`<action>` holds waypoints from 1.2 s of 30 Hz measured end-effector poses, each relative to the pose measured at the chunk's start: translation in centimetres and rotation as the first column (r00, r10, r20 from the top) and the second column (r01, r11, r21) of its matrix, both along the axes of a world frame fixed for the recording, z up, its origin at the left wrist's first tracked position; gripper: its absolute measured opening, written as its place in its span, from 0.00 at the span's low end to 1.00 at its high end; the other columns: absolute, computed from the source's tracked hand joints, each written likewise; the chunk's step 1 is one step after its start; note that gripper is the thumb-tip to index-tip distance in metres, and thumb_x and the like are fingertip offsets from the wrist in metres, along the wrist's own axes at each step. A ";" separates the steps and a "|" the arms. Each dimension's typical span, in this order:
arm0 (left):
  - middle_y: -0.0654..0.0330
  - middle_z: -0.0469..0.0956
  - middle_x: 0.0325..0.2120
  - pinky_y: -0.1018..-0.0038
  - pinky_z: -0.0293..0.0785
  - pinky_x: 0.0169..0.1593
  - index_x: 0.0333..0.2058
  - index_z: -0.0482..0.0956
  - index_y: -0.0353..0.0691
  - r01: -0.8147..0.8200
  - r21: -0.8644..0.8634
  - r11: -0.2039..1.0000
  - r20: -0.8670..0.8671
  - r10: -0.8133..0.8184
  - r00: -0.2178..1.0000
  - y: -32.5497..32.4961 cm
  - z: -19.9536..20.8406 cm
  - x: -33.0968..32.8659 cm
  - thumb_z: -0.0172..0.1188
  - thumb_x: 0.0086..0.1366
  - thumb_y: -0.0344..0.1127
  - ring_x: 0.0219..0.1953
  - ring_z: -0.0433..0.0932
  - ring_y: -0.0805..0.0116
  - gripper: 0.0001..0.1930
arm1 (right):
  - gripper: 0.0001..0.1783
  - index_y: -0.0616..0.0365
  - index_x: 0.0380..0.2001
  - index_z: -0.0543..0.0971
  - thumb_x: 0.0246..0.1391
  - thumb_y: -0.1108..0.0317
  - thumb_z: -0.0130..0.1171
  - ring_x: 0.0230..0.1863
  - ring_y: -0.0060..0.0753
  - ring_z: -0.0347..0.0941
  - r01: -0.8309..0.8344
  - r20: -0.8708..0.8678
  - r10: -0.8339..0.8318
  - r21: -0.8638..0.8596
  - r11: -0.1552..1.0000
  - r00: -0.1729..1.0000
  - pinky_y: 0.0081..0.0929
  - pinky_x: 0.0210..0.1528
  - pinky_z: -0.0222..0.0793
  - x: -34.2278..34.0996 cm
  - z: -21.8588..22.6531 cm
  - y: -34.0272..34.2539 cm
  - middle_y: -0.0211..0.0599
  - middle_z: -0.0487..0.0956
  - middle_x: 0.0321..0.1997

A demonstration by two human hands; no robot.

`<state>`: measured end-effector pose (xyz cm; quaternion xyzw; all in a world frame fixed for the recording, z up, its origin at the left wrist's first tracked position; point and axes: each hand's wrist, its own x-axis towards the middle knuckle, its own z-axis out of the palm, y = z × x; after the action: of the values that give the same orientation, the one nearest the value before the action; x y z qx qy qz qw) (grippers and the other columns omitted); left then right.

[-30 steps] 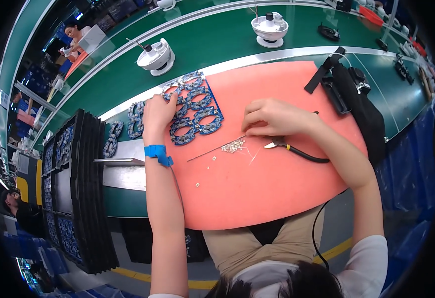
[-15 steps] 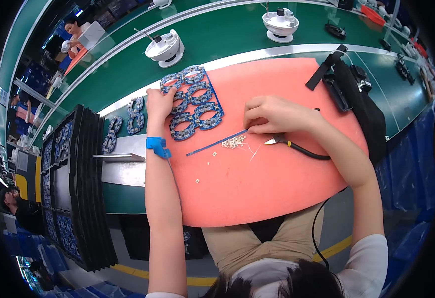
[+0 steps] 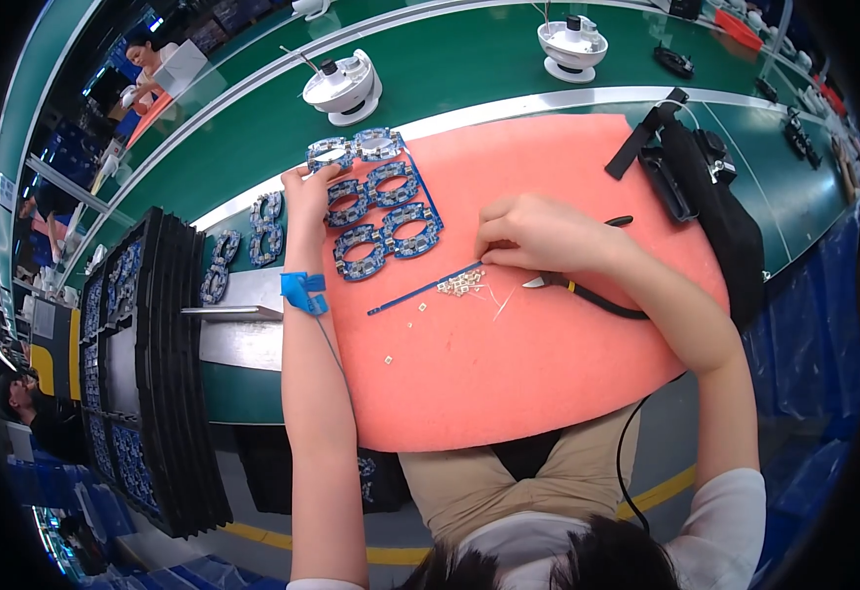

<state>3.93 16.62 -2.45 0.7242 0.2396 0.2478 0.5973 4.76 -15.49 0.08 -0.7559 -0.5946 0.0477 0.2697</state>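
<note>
My left hand (image 3: 307, 197) is at the far left of the salmon mat, its fingers closed on the edge of the top ring-shaped circuit board (image 3: 356, 147). Below that board lie more blue ring-shaped boards (image 3: 413, 231), joined in pairs beside a thin blue edge strip. My right hand (image 3: 538, 234) rests on the mat with its fingertips pinched together. They meet the right end of a loose narrow blue strip (image 3: 420, 288); what they pinch is hidden. Just below is a small pile of white connectors (image 3: 461, 283). Side cutters (image 3: 602, 303) lie partly under my right forearm.
Black stacked trays (image 3: 155, 374) of circuit boards stand at the left, next to a metal plate (image 3: 243, 329) and two loose board pairs (image 3: 266, 228). A black bag (image 3: 710, 206) lies along the mat's right edge. White appliance bases (image 3: 344, 88) sit on the green conveyor beyond.
My left hand has moved slightly up and left on the top board, which has shifted the same way. My right hand stays pinched near the strip. The white bases have slid right.
</note>
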 end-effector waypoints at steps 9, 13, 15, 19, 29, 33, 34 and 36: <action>0.54 0.69 0.34 0.73 0.70 0.34 0.45 0.61 0.37 -0.036 -0.059 0.998 0.051 0.039 0.998 -1.4 1.4 -0.8 0.67 0.52 0.33 0.35 0.71 0.67 0.26 | 0.07 0.63 0.29 0.76 0.48 0.70 0.59 0.32 0.34 0.75 0.053 -0.235 -0.048 0.016 0.998 0.971 0.29 0.35 0.71 0.2 -0.4 -0.3 0.39 0.75 0.30; 0.52 0.72 0.34 0.74 0.72 0.33 0.44 0.61 0.36 -0.056 -0.055 0.997 0.053 0.059 0.997 -1.9 1.8 -1.1 0.66 0.52 0.32 0.33 0.75 0.68 0.25 | 0.08 0.60 0.32 0.78 0.48 0.70 0.60 0.31 0.31 0.75 -0.083 -0.283 0.095 0.056 0.995 0.954 0.27 0.34 0.70 0.0 1.2 -0.6 0.36 0.77 0.31; 0.50 0.73 0.35 0.74 0.73 0.35 0.45 0.60 0.36 -0.034 -0.074 0.997 0.046 0.037 0.998 -2.7 2.1 -1.2 0.65 0.52 0.31 0.35 0.76 0.66 0.25 | 0.10 0.58 0.35 0.80 0.48 0.68 0.61 0.32 0.30 0.76 -0.216 -0.308 0.209 0.012 0.976 0.928 0.27 0.35 0.71 -0.2 1.3 -0.9 0.34 0.79 0.32; 0.44 0.76 0.35 0.69 0.74 0.40 0.42 0.64 0.31 -0.036 0.206 0.978 -0.012 0.040 0.999 1.1 -1.0 0.0 0.65 0.53 0.41 0.36 0.78 0.58 0.25 | 0.10 0.58 0.35 0.80 0.49 0.66 0.62 0.33 0.31 0.77 -0.240 -0.270 0.235 0.013 0.971 0.934 0.28 0.36 0.72 -0.6 0.6 -0.1 0.36 0.79 0.32; 0.39 0.70 0.46 0.55 0.69 0.53 0.46 0.72 0.27 0.168 0.834 0.526 -0.343 0.255 0.904 -2.9 0.5 -1.5 0.57 0.58 0.48 0.51 0.68 0.42 0.27 | 0.29 0.63 0.42 0.77 0.44 0.50 0.67 0.48 0.42 0.74 -0.008 -0.258 -0.061 -0.259 0.966 0.964 0.33 0.47 0.71 0.8 4.3 -5.7 0.46 0.77 0.44; 0.42 0.70 0.46 0.55 0.69 0.52 0.46 0.72 0.29 0.181 0.832 0.524 -0.367 0.277 0.888 -2.7 0.4 -1.7 0.57 0.58 0.48 0.50 0.69 0.43 0.26 | 0.53 0.63 0.57 0.67 0.33 0.37 0.70 0.62 0.45 0.62 0.277 0.171 -0.227 -0.385 0.880 0.959 0.37 0.61 0.59 -2.7 4.0 -10.2 0.44 0.68 0.59; 0.42 0.70 0.45 0.55 0.69 0.51 0.46 0.72 0.30 0.161 0.849 0.503 -0.347 0.301 0.888 -3.3 0.7 -1.8 0.58 0.58 0.48 0.50 0.69 0.44 0.26 | 0.54 0.63 0.58 0.67 0.33 0.36 0.69 0.63 0.45 0.61 0.327 0.252 -0.241 -0.400 0.856 0.937 0.38 0.63 0.57 -4.0 3.6 -11.2 0.45 0.68 0.58; 0.45 0.70 0.45 0.55 0.68 0.49 0.45 0.73 0.33 0.125 0.888 0.442 -0.299 0.349 0.888 -4.7 1.6 -2.1 0.58 0.58 0.45 0.50 0.69 0.47 0.23 | 0.54 0.63 0.58 0.66 0.31 0.39 0.71 0.61 0.46 0.63 0.358 0.362 -0.238 -0.313 0.880 0.901 0.40 0.61 0.58 -5.3 2.6 -11.9 0.44 0.68 0.58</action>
<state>1.79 11.90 -0.86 0.9451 0.2512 0.2054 0.0384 -0.54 -27.39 2.68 -0.8741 -0.4849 -0.0036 0.0282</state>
